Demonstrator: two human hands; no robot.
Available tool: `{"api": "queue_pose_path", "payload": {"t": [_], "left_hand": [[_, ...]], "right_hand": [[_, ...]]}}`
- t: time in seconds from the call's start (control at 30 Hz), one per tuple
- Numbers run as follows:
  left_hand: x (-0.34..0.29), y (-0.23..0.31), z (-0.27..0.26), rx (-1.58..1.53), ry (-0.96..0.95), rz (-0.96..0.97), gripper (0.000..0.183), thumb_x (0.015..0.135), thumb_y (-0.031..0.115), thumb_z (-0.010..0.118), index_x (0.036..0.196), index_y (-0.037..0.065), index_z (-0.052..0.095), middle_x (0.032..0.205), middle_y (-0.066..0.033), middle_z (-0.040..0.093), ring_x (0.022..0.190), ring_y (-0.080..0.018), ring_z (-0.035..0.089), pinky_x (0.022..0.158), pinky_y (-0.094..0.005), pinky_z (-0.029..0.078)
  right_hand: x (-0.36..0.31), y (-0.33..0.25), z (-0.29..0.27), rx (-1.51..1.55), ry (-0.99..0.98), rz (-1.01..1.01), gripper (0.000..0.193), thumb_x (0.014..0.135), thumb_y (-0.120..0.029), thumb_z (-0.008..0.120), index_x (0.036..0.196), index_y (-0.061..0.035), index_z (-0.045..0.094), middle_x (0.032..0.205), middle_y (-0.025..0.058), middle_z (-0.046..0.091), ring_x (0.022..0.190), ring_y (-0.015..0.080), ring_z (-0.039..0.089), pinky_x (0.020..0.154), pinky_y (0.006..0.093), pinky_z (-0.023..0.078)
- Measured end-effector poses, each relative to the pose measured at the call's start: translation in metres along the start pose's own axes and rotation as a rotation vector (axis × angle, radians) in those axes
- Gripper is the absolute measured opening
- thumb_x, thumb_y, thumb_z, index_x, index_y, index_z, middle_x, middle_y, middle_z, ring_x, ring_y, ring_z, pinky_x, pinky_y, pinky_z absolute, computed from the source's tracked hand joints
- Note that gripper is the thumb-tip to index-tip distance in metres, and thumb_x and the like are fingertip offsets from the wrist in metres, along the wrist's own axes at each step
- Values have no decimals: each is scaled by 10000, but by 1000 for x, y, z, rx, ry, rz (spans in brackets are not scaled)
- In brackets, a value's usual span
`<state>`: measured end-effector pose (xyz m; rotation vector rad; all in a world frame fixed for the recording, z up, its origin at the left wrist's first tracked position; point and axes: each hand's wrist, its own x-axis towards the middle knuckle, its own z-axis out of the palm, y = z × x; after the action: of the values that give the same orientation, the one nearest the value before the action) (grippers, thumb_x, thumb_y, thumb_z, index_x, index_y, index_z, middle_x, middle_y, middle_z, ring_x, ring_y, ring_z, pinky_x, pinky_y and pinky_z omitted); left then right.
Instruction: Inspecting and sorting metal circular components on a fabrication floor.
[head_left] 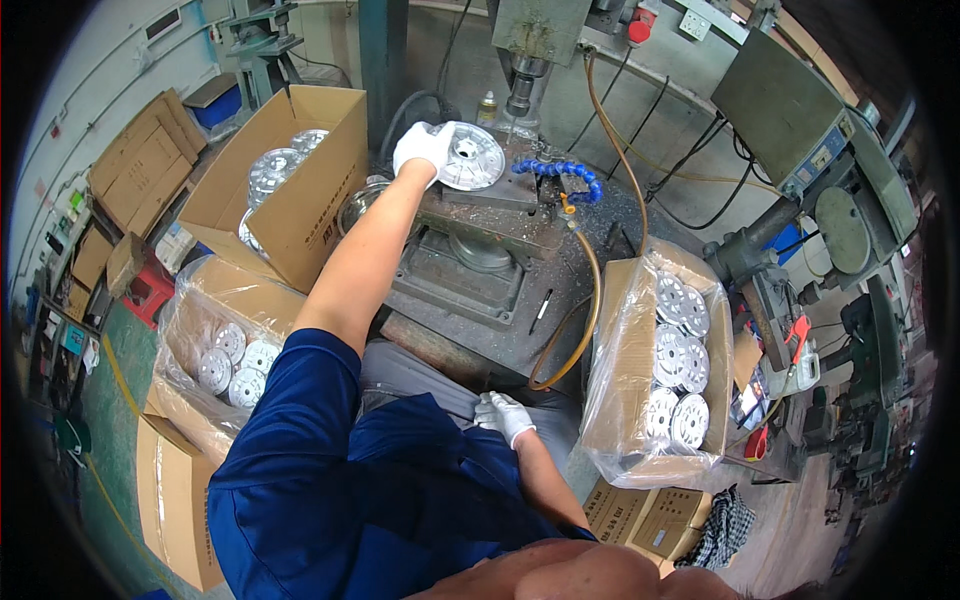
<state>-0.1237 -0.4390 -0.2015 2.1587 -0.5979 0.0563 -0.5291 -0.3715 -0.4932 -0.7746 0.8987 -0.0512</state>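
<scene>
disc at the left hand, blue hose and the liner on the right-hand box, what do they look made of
Disc: metal, perhaps aluminium; bright silvery finish with strong highlights.
Blue hose: probably plastic; evenly coloured, in bead-like segments.
Liner: thin plastic film, clear and glossy; it wrinkles, catches glints and shows the cardboard through it.

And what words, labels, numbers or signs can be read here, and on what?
Print is located, not copied out:
Tall open carton: dark characters on its side.
Cartons at lower right: dark characters, small and blurred.
Machine's control panel: markings too small to read.
Bottle: any label too small to read.
Metal disc at the left hand: none legible.
</scene>
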Motion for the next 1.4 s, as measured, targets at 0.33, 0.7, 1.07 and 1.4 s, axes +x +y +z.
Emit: {"api": "queue_pose_path", "payload": {"t": [0.33,0.7,1.07,1.4], "left_hand": [[-101,-65,-88,-497,271,110,375,831,275,658,1057,-20,609,961,-151,663,897,-205,627,807,-308,481],[-191,-89,-74,-1017,-582,-254,382,968,275,432,1206,-10,523,1109,-135,620,951,-227,628,814,-338,529],[-254,-69,-51,-507,-1202,-283,955,836,742,284,1389,-37,282,867,-108,599,513,-100,536,416,-197,408],[-245,-118,-51,-574,-1061,-509,634,930,523,424,1239,-27,496,724,-49,607,445,-105,487,402,-216,353]], "right_hand": [[-28,-15,11,-240,54,-215,239,944,-245,526,1054,-48,607,850,88,668,668,153,644,579,255,518],[-148,-146,127,-1303,305,-1372,383,747,-134,641,1118,-66,568,1126,188,558,769,303,625,680,419,512],[-202,-167,29,-950,346,-1021,267,839,-298,644,928,-48,621,874,102,649,765,220,640,704,334,516],[-261,-208,-206,-49,989,-821,369,849,-183,649,1174,-35,555,859,18,646,562,63,549,468,207,432]]}}
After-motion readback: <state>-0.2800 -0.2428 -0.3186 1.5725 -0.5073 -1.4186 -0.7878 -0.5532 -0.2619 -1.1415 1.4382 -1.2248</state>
